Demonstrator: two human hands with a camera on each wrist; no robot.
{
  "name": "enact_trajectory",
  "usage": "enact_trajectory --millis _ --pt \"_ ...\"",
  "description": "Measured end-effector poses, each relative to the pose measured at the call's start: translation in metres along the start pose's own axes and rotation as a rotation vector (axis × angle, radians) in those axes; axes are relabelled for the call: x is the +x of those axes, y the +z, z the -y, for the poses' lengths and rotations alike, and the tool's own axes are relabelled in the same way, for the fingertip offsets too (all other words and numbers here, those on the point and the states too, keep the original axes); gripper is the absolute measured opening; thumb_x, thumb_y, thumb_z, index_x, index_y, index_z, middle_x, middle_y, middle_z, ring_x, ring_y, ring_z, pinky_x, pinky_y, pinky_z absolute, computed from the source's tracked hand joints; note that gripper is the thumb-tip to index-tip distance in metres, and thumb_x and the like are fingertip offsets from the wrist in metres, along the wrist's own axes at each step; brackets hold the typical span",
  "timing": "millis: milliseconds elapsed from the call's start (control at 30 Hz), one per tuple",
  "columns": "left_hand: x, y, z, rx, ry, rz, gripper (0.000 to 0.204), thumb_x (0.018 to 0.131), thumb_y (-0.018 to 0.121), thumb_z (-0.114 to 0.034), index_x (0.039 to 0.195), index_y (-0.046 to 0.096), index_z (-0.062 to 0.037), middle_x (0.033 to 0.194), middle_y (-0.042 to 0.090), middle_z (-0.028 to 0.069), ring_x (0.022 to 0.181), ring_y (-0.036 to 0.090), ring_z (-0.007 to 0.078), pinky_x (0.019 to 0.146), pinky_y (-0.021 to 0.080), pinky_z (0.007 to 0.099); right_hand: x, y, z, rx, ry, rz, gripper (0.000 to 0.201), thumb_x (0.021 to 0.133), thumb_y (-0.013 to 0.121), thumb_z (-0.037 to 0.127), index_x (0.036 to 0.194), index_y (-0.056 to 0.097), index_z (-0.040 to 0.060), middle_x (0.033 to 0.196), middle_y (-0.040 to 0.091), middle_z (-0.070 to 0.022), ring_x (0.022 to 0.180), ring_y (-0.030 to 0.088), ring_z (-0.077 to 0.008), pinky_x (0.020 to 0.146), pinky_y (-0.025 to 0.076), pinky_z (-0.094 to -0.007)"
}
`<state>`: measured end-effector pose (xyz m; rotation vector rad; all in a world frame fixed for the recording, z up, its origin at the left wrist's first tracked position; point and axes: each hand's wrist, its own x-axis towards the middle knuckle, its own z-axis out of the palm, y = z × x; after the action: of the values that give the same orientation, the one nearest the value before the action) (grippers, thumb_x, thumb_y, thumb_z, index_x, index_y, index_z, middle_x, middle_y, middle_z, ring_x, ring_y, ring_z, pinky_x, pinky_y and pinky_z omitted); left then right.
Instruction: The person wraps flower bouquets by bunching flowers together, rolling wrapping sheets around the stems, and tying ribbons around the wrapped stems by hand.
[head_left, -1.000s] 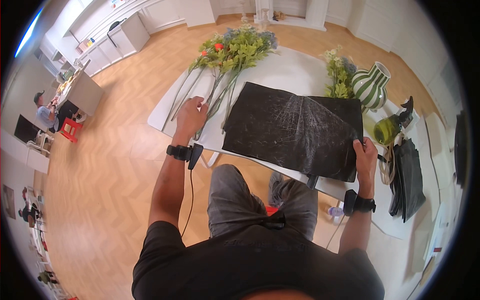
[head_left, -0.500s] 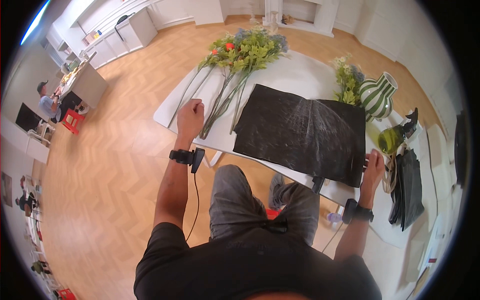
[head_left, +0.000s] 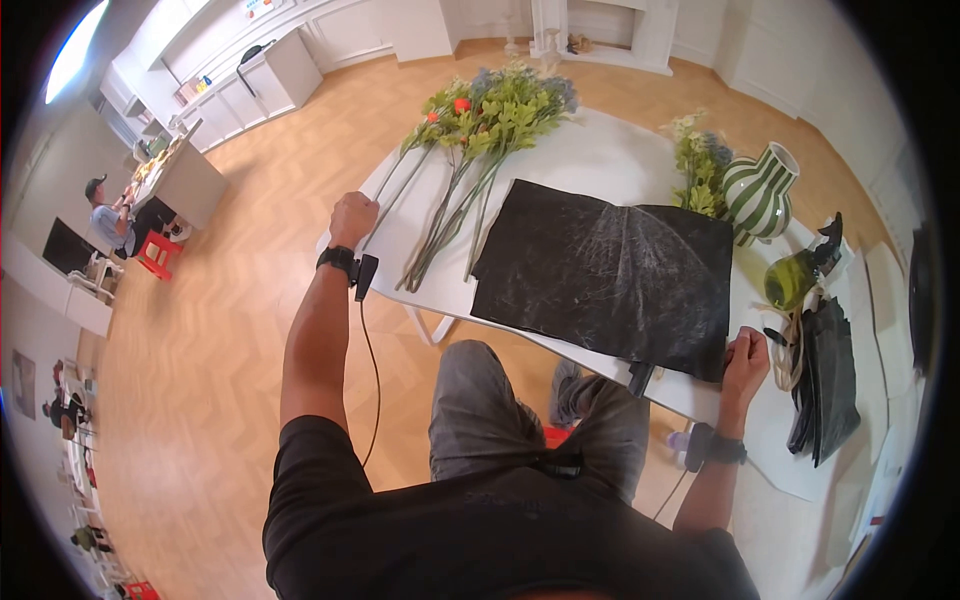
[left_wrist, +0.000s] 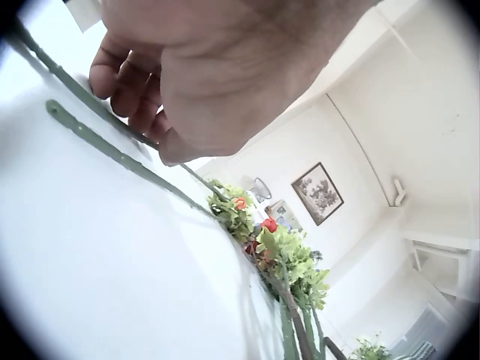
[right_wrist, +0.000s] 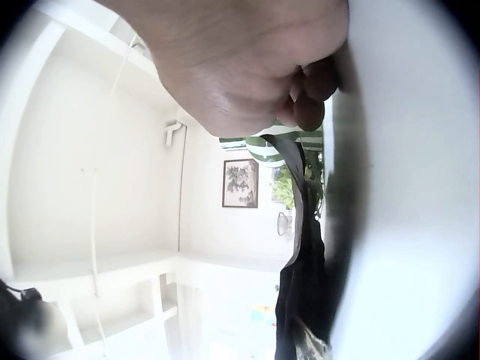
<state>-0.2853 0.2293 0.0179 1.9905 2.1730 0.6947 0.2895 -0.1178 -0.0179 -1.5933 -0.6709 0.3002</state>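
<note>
A black sheet at centre right, near the table's front edge, could slide off if bumped by the right hand, its fingers curled like those of the left hand beside flower stems at left, neither grip certain.

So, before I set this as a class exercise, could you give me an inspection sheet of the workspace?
Surface: white table, no spill seen.
Job's things: black sheet spread out, creased, with whitish marks; long-stemmed flowers laid beside it.
Clutter: smaller bunch, striped vase, green bottle and folded black sheets, all at the right side.
Grippers: left hand, fingers curled by a stem; right hand, fingers curled by the sheet's near right corner; grip unclear on both.
Cables: left cable and right cable trail from the wrist devices.
Surroundings: person seated on a red stool at a counter.
</note>
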Motion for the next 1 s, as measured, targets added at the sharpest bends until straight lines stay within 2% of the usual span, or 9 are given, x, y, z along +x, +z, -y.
enact_trajectory --millis 167,367,433,467,533,633,733,933,1000 --pt "0.008 0.001 0.000 0.039 -0.018 0.061 0.026 0.079 0.064 -0.027 0.091 0.073 -0.0055 0.098 0.070 0.0215 0.099 0.066 0.0385 0.088 0.052 0.0436 0.001 -0.002 -0.005 -0.046 -0.046 0.038 0.018 0.097 0.055 0.017 0.098 0.062 0.0007 0.069 0.053 0.0020 0.055 0.043 -0.0041 0.048 0.033 -0.0208" --pt "0.021 0.011 0.021 -0.099 0.059 0.068 0.023 0.081 0.062 -0.023 0.085 0.071 -0.0026 0.088 0.070 0.0203 0.084 0.068 0.0373 0.077 0.053 0.0434 -0.001 -0.001 -0.002 -0.089 -0.075 0.037 0.017 0.097 0.056 0.016 0.098 0.062 0.0005 0.069 0.053 0.0020 0.056 0.044 -0.0043 0.050 0.034 -0.0211" --pt "0.019 0.015 0.026 -0.271 0.140 -0.164 0.020 0.084 0.060 -0.017 0.082 0.069 0.0000 0.078 0.069 0.0160 0.071 0.066 0.0302 0.068 0.052 0.0409 -0.001 -0.001 -0.003 -0.085 -0.081 0.042 0.017 0.097 0.055 0.016 0.098 0.062 0.0005 0.069 0.053 0.0021 0.056 0.044 -0.0044 0.050 0.034 -0.0212" --pt "0.019 0.015 0.025 -0.270 0.141 -0.164 0.020 0.084 0.060 -0.017 0.082 0.069 0.0000 0.078 0.069 0.0160 0.071 0.066 0.0302 0.068 0.052 0.0409 -0.001 -0.001 -0.003 -0.082 -0.089 0.049 0.017 0.097 0.055 0.016 0.099 0.062 0.0005 0.069 0.053 0.0021 0.056 0.044 -0.0045 0.050 0.034 -0.0212" --pt "0.018 0.012 0.022 -0.580 0.017 -0.167 0.017 0.088 0.060 -0.015 0.084 0.067 0.0003 0.068 0.063 0.0077 0.063 0.060 0.0179 0.058 0.049 0.0328 -0.004 -0.001 0.002 -0.075 -0.081 0.046 0.017 0.098 0.055 0.017 0.099 0.062 0.0007 0.069 0.053 0.0023 0.056 0.043 -0.0043 0.049 0.034 -0.0211" --pt "-0.008 -0.017 -0.015 -0.862 -0.106 -0.072 0.015 0.092 0.061 -0.015 0.090 0.064 -0.0011 0.069 0.057 0.0010 0.060 0.052 0.0084 0.051 0.043 0.0246 -0.004 -0.001 0.003 -0.039 -0.062 0.044 0.017 0.098 0.055 0.017 0.099 0.061 0.0011 0.068 0.053 0.0023 0.054 0.042 -0.0041 0.048 0.033 -0.0210" --pt "-0.024 -0.022 -0.032 -1.014 -0.001 0.034 0.012 0.094 0.061 -0.016 0.098 0.060 -0.0046 0.074 0.053 -0.0021 0.060 0.049 0.0060 0.051 0.039 0.0208 -0.005 -0.001 0.004 0.031 -0.045 0.032 0.017 0.098 0.055 0.017 0.098 0.061 0.0013 0.068 0.053 0.0021 0.053 0.043 -0.0039 0.046 0.033 -0.0209" --pt "-0.050 -0.032 -0.072 -1.247 0.076 -0.030 0.019 0.095 0.058 -0.017 0.097 0.059 0.0025 0.074 0.056 0.0022 0.058 0.049 0.0084 0.051 0.038 0.0222 -0.009 0.003 0.033 0.091 -0.027 -0.069 0.016 0.097 0.056 0.017 0.096 0.061 0.0013 0.068 0.053 0.0016 0.053 0.046 -0.0045 0.046 0.035 -0.0203" --pt "-0.064 -0.039 -0.094 -1.373 0.106 0.138 0.016 0.094 0.059 -0.015 0.097 0.060 0.0015 0.074 0.056 0.0029 0.059 0.051 0.0096 0.051 0.038 0.0232 -0.007 0.005 0.049 0.054 -0.096 -0.071 0.016 0.097 0.056 0.017 0.096 0.061 0.0016 0.068 0.053 0.0016 0.053 0.047 -0.0047 0.046 0.036 -0.0201"
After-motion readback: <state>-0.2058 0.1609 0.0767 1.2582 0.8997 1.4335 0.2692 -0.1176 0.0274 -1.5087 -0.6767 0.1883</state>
